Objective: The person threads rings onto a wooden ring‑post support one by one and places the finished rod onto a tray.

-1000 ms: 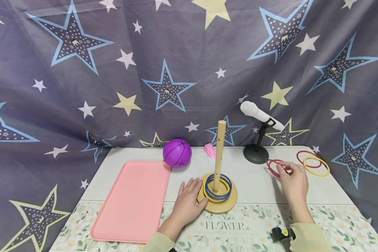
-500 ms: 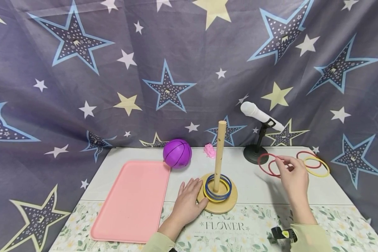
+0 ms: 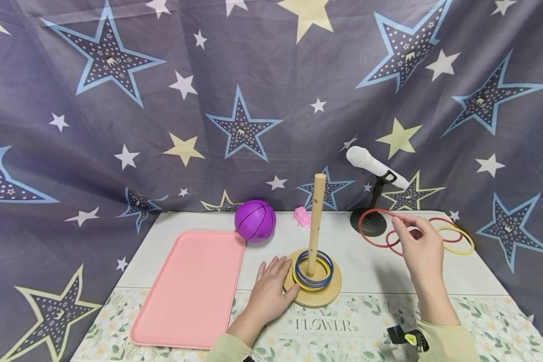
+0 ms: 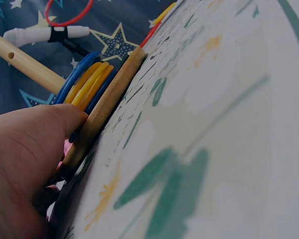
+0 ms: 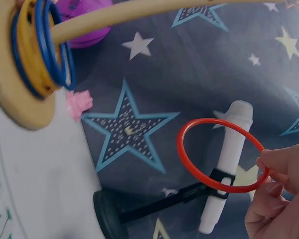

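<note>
Dark grey-purple fabric, printed with stars, is hanging as a curtain [image 3: 271, 65] along the back edge of the surface [image 3: 362, 276]. White is covering the rear section; a floral cover [image 3: 488, 332] is lining the front.

The left hand [image 3: 271, 291] is resting with fingers extended against the left side of the round wooden base [image 3: 314, 296], near the middle of the surface. Its thumb is lying beside the stacked rings; contact with them cannot be determined. The right hand [image 3: 423, 251] is pinching a red ring [image 5: 181, 145] between thumb and fingertips. This ring is hanging above the right half of the surface, to the right of the upright wooden peg [image 3: 317, 221].

Blue rings [image 4: 74, 74] and yellow rings [image 4: 92, 89] are encircling the peg at its foot. A second red ring [image 3: 390, 245] is lying near the right hand, which is partly hiding it. At the back right corner, a yellow ring [image 3: 472, 241] is overlapping a third red ring [image 3: 443, 219]. A white microphone [image 3: 375, 166] is sitting tilted on a black stand [image 5: 108, 214] near the back edge, directly behind the held ring. A pink figure [image 3: 301, 216] and a purple ball [image 3: 255, 221] are occupying the back edge farther left. A pink tray [image 3: 185, 291] is lying along the left edge.
</note>
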Tool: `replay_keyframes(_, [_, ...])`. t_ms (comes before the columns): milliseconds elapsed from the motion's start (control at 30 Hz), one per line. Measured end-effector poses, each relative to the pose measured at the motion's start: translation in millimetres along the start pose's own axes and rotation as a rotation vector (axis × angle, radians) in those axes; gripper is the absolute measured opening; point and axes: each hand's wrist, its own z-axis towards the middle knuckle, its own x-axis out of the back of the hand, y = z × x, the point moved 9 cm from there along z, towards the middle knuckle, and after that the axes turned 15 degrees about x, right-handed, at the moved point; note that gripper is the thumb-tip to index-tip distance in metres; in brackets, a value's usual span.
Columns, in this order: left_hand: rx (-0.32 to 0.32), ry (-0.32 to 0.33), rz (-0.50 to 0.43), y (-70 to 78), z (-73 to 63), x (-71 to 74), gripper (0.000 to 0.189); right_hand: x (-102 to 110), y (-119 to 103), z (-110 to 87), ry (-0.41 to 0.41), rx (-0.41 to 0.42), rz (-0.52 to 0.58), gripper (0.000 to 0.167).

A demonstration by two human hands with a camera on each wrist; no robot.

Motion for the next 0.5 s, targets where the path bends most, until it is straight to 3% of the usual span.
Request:
replay_keyframes(267, [-0.004, 0.001, 0.002, 0.4, 0.1, 0.3, 0.070, 4, -29, 2.6, 0.022, -0.036, 0.173, 0.026])
replay_keyframes(500, [-0.006, 0.002, 0.010, -0.7, 0.8, -0.7, 0.070, 5, -57, 4.5, 0.037, -0.057, 0.499, 0.022])
